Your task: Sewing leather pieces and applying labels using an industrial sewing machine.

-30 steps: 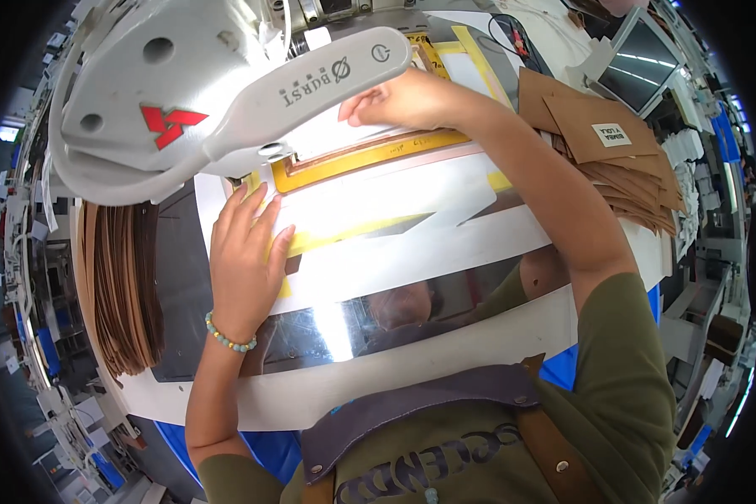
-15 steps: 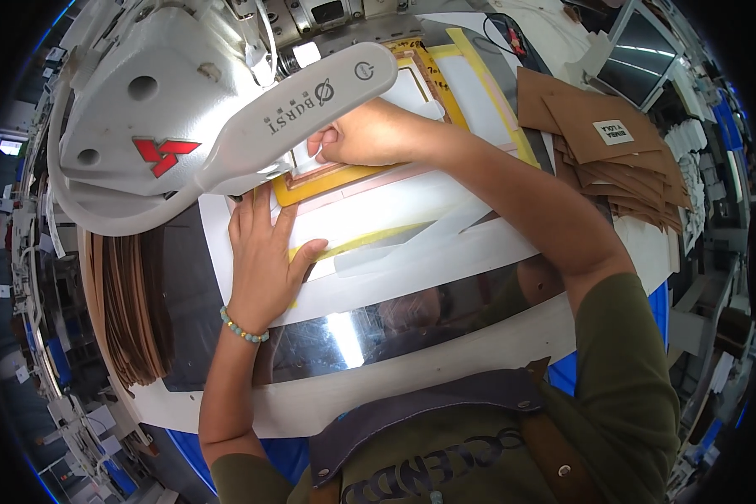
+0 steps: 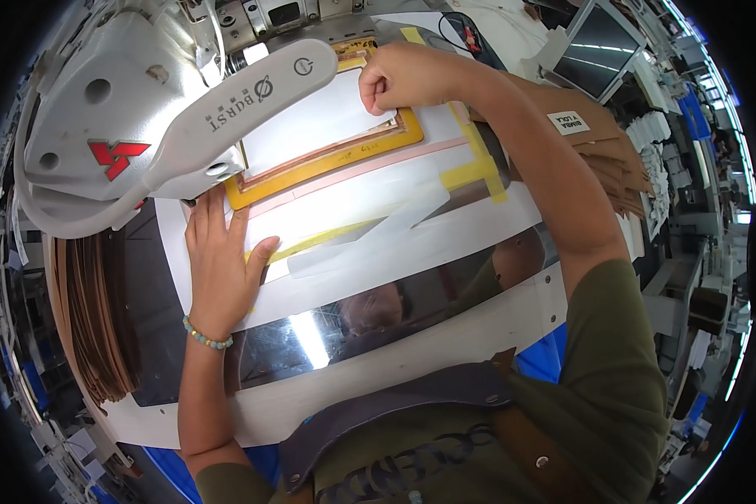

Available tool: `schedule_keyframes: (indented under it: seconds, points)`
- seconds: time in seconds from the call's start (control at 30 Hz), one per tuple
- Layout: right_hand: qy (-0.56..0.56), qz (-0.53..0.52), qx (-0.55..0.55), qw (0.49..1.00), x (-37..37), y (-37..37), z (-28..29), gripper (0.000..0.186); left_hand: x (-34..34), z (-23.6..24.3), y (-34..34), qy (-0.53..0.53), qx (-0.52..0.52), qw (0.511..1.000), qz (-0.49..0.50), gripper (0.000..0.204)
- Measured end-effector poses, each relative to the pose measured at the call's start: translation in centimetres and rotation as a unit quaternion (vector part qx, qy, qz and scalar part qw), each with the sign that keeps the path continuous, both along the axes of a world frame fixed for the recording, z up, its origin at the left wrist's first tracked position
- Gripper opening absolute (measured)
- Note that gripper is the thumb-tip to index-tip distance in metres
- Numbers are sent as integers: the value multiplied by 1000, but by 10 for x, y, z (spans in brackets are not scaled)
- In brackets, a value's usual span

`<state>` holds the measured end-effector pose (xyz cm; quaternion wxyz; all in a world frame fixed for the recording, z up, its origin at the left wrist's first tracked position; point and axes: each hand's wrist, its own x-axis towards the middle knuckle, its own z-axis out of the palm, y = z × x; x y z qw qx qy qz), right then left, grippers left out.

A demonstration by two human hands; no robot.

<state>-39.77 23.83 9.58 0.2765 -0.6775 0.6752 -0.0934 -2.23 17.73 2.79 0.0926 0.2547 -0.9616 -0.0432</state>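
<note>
My left hand lies flat with its fingers spread on a large white sheet, its fingertips close to the yellow frame's near left corner. The yellow frame has a brown inner border around a smooth white panel. At the right side of that panel, my right hand is closed, fingers curled down over the panel's edge. What its fingertips pinch, if anything, is hidden. Yellow tape crosses the sheet right of the frame. A white sewing machine head covers the frame's left part.
A pale lamp arm reaches over the frame. Brown flat pieces are piled on the right, and more brown pieces stand in a row on the left. A dark shiny plate lies under the sheet. A screen stands far right.
My right hand has moved right across the panel to its right edge, out from behind the lamp arm, still closed. The left hand stays flat on the sheet. The whole view has shifted slightly.
</note>
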Motion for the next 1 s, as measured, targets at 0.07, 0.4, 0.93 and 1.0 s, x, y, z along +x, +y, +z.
schedule_keyframes:
  seconds: [0.07,0.4,0.93,1.0]
  points:
    - [13,6,-2,1000,2,3,0,6,0,-1,0,-8,4,1000,-1,73]
    - [61,36,48,996,14,1,9,7,2,1,1,8,-3,1000,-5,71]
    - [253,99,-8,962,43,14,-3,16,2,0,1,2,2,1000,1,70]
    - [234,67,-8,970,37,10,-1,16,2,-1,1,7,-22,1000,0,69]
